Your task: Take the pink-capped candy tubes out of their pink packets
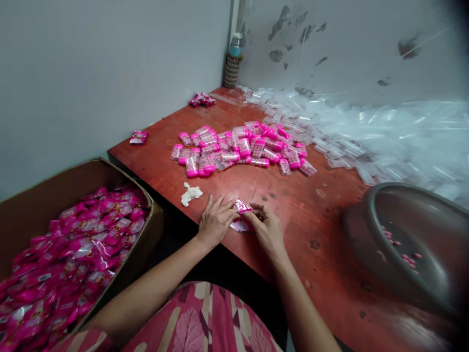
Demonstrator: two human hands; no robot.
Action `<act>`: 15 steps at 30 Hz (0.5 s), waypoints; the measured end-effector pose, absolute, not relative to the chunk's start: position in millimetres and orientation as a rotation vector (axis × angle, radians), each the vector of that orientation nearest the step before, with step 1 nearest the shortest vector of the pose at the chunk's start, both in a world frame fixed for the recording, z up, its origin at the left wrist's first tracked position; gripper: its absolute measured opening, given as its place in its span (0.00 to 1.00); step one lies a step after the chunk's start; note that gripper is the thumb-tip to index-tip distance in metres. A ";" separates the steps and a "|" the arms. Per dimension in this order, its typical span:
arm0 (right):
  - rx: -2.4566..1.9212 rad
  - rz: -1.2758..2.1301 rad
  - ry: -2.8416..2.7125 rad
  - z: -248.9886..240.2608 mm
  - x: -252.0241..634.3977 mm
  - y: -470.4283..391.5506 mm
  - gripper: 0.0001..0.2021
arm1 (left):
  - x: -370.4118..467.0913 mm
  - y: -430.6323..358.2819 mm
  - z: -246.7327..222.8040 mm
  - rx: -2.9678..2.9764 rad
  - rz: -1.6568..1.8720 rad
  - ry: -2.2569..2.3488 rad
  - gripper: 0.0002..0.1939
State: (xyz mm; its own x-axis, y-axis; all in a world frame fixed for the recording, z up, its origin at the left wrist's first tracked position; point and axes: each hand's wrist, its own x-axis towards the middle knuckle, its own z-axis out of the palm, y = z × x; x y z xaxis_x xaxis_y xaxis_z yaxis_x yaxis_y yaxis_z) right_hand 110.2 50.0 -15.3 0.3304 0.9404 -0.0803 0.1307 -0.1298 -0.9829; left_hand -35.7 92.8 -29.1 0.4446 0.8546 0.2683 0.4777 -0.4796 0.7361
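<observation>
The right hand [266,230] pinches a small, glossy pink packet [242,206] between thumb and fingers, close to the near edge of the red table [300,200]. The left hand [217,221] lies flat-backed against the packet's other side, fingertips touching it (whether they grip it or only steady it, I cannot tell). Just left of the grip, beyond the left fingers, sits a crumpled white scrap [191,194]. Straight beyond the grip spreads a heap of pink-capped clear containers [244,147], with small pink balls showing through their walls. Farther off past the grip, to the left, are a lone pink packet [138,137] and a little cluster of packets [202,99]. Well left of the grip and nearer the body, a cardboard box [152,198] holds many shiny pink packets [88,244]. Right of the grip stands a large dark basin [370,215], a few pink pellets [407,260] inside; beyond it, clear empties [403,146] bank against the wall.
</observation>
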 end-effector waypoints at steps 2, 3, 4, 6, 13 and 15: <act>-1.490 0.963 -0.935 -13.9 111.5 54.8 0.14 | -37.4 92.4 -23.8 1.985 0.906 1.128 0.15; -1.470 0.970 -0.899 -12.2 112.7 56.4 0.15 | -38.6 91.9 -19.8 1.893 0.950 1.129 0.17; -1.449 0.985 -0.861 -9.6 113.9 57.7 0.15 | -39.8 91.2 -15.3 1.793 0.993 1.124 0.19; -1.387 1.036 -0.777 -2.9 115.1 59.6 0.14 | -41.2 89.6 -5.8 1.595 1.023 1.082 0.21; -1.307 1.146 -0.770 8.1 100.8 61.0 0.15 | -35.4 90.6 3.9 0.926 0.685 0.728 0.15; -1.344 1.129 -0.867 5.0 103.2 63.2 0.13 | -35.1 92.5 0.6 0.860 0.673 0.760 0.13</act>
